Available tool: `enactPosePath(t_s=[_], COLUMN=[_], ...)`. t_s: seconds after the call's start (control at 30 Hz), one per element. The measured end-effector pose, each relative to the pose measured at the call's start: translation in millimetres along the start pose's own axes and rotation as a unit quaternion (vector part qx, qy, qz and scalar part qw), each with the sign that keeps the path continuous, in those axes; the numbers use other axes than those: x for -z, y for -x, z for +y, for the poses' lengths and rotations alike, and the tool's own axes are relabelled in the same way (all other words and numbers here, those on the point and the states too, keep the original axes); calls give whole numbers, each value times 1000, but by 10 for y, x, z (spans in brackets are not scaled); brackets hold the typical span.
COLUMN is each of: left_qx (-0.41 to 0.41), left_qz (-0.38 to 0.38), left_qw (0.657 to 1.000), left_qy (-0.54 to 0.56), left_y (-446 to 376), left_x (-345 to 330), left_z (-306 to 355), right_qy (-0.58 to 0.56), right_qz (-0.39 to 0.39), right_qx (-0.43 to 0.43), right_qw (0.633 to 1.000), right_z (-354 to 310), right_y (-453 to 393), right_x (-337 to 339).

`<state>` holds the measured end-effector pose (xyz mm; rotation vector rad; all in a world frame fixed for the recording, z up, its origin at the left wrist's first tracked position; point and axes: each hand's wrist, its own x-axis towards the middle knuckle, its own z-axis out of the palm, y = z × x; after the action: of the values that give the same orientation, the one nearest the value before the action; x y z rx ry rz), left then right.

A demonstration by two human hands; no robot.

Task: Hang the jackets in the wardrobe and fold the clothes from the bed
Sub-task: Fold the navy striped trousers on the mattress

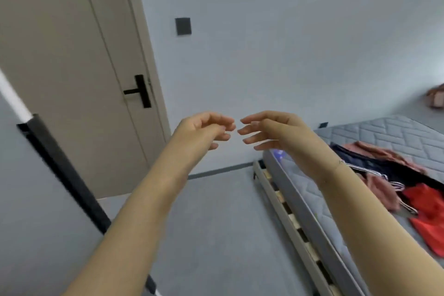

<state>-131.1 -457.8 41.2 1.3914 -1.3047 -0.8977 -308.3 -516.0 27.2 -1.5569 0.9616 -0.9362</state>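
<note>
The left hand (204, 127) and right hand (269, 130) are raised side by side before the wall, fingers loosely curled, fingertips nearly meeting, holding nothing. The clothes (396, 175), a dark, pink and red heap, lie well to the right of both hands on the bed (396, 132), under the right forearm.

Mattress (394, 137): grey quilted cloth, matt, stitched chevron pattern. Bed frame (286, 209): pale wood slats, bare. Clothes (394, 175): soft cloth, crumpled; red piece smooth-looking. Door (64, 74): smooth matt beige; handle (139, 91) matt blk. Wall (288, 43): matt, smooth.
</note>
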Motion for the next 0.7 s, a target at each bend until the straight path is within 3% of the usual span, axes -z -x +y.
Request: enactPosePath(t_s=[0.2, 0.37, 0.7], left_qx=[52, 114, 186], left_qz=[-151, -229, -321], left_qw=[986, 965, 928], left_qy=[40, 50, 35], left_y=[-625, -1048, -2125], left_x=[-2049, -3560, -5451], left_z=[-157, -345, -730], right_qy=[-21, -15, -51], right_qz=[143, 233, 355], right_qx=[-78, -135, -205], right_qw=[986, 963, 911], right_z=[875, 1510, 2630], right_y=[273, 500, 244], right_x=[1839, 3108, 4609])
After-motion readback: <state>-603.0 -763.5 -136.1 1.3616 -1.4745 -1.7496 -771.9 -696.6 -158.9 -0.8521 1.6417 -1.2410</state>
